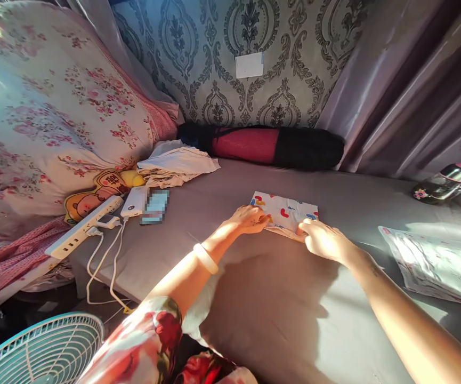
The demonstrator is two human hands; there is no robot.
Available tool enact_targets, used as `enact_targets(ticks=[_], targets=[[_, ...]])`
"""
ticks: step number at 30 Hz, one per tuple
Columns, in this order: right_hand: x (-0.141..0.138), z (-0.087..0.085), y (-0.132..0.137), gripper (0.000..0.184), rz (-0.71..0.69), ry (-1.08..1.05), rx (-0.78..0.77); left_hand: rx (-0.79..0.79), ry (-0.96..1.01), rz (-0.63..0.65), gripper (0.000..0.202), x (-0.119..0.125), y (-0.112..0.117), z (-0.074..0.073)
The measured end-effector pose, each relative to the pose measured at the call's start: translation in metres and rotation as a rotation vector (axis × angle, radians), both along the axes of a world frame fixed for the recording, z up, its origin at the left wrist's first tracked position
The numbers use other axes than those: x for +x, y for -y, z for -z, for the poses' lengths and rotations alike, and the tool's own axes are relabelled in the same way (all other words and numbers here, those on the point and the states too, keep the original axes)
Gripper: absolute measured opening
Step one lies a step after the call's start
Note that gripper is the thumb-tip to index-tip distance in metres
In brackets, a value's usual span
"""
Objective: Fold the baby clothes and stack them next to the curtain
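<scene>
A small folded white cloth (288,211) with red, blue and yellow shapes lies flat on the grey bed sheet (222,213). My left hand (250,219) rests on its near left edge, fingers curled and pressed onto the fabric. My right hand (321,239) presses on the near right corner, fingers bent down onto the cloth. A white bangle (206,258) sits on my left wrist.
A floral duvet (46,106) is heaped at left, with a white power strip (82,226), power bank (134,201) and phone (155,206) beside it. A red-black roll (262,144) lies by the wall. A plastic packet (438,264) lies right; a fan (42,352) stands lower left.
</scene>
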State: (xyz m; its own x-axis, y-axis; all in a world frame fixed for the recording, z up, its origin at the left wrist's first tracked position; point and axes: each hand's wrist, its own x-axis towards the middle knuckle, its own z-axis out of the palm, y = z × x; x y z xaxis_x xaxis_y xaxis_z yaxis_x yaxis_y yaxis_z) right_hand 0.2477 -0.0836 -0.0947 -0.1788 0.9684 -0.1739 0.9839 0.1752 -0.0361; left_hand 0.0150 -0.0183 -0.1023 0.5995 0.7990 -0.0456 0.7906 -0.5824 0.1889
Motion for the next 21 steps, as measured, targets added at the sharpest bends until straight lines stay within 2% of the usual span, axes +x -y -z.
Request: enact_targets(ticks=[2, 4, 6, 8, 11, 14, 17, 21], targets=[[-0.008, -0.002, -0.012, 0.038, 0.111, -0.057, 0.038, 0.055, 0.018, -0.082, 0.037, 0.016, -0.006, -0.001], [-0.017, 0.003, -0.025, 0.042, 0.15, -0.118, 0.169, 0.14, 0.077, -0.125, 0.034, 0.034, -0.013, 0.004], [-0.027, 0.016, -0.038, 0.046, 0.119, -0.124, 0.319, 0.208, 0.129, -0.135, 0.035, 0.049, -0.018, 0.013], [-0.034, 0.034, -0.048, 0.05, 0.126, -0.084, 0.386, 0.25, 0.151, -0.128, 0.039, 0.059, -0.022, 0.025], [-0.039, 0.057, -0.057, 0.054, 0.201, -0.064, 0.329, 0.254, 0.143, -0.146, 0.046, 0.065, -0.024, 0.044], [-0.039, 0.069, -0.061, 0.057, 0.234, -0.066, 0.232, 0.238, 0.125, -0.166, 0.049, 0.064, -0.025, 0.059], [-0.038, 0.068, -0.061, 0.057, 0.231, -0.042, 0.209, 0.235, 0.108, -0.17, 0.052, 0.062, -0.026, 0.067], [-0.041, 0.062, -0.059, 0.057, 0.248, -0.042, 0.188, 0.193, 0.084, -0.174, 0.054, 0.064, -0.027, 0.065]])
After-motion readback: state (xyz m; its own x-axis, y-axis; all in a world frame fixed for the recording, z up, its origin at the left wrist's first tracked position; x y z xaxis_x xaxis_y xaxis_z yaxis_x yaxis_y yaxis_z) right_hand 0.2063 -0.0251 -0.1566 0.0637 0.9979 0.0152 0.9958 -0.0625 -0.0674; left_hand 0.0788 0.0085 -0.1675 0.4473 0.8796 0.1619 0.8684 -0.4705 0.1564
